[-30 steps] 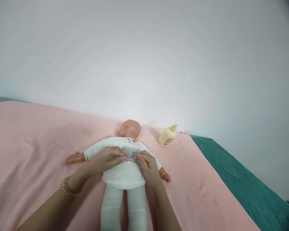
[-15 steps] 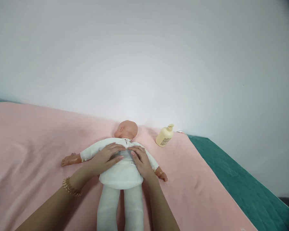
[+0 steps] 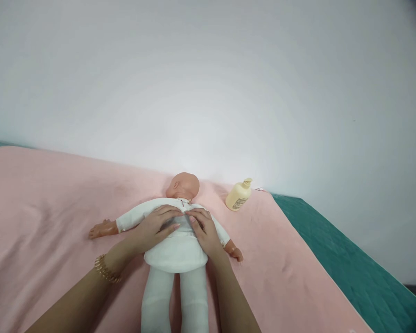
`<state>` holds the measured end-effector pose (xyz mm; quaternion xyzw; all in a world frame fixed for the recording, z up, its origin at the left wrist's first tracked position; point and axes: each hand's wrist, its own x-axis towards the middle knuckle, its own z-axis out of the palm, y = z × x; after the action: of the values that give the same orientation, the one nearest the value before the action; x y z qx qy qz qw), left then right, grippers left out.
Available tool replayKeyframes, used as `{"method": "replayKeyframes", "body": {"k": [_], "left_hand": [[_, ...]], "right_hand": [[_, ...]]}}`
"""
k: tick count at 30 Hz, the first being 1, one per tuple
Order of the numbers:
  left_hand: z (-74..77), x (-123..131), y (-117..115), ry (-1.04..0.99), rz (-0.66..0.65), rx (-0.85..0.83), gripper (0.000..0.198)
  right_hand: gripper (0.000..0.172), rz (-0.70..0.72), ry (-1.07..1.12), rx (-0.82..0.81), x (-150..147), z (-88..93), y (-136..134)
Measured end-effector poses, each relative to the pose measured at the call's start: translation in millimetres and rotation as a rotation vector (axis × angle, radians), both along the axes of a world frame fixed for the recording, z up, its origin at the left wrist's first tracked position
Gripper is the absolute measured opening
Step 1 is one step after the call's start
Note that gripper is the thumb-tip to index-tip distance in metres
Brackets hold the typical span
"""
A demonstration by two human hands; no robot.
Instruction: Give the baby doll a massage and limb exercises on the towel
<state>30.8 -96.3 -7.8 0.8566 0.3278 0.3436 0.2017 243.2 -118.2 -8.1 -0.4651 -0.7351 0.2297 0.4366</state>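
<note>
A baby doll (image 3: pixel 176 252) with a white cloth body lies face down, its head turned to the left and its arms spread out. Across the left side of its upper back rests my left hand (image 3: pixel 158 227), fingers stretched and thumb apart. My right hand (image 3: pixel 205 231) lies on the right side of the same back, its fingers extended and slightly bent. The fingertips of both hands nearly meet at the middle of the back. Neither hand grasps anything. Around my left wrist is a coiled golden bracelet (image 3: pixel 106 269).
A pale yellow pump bottle (image 3: pixel 238 195) stands to the right of the doll's head. Beneath everything is a pink sheet (image 3: pixel 280 277) with some wrinkles, over a green mat (image 3: pixel 336 245) showing at the right. A white wall (image 3: pixel 201 92) rises behind.
The whole view has shifted very slightly, so things appear a little farther right. Both hands stay on the doll's back in about the same place.
</note>
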Motion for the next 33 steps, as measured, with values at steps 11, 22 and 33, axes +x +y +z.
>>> {"method": "replayKeyframes", "body": {"k": [11, 22, 33], "left_hand": [[-4.4, -0.1, 3.9, 0.019, 0.088, 0.054, 0.038], [-5.8, 1.1, 4.0, 0.03, 0.132, 0.099, 0.042], [-8.9, -1.2, 6.3, 0.089, 0.129, 0.087, 0.05]], "right_hand": [[0.032, -0.001, -0.073, -0.021, 0.5, -0.4, 1.9], [0.037, -0.019, -0.089, 0.009, 0.9, -4.6, 1.2], [0.041, 0.0, -0.169, -0.029, 0.2, -2.0, 1.0]]}}
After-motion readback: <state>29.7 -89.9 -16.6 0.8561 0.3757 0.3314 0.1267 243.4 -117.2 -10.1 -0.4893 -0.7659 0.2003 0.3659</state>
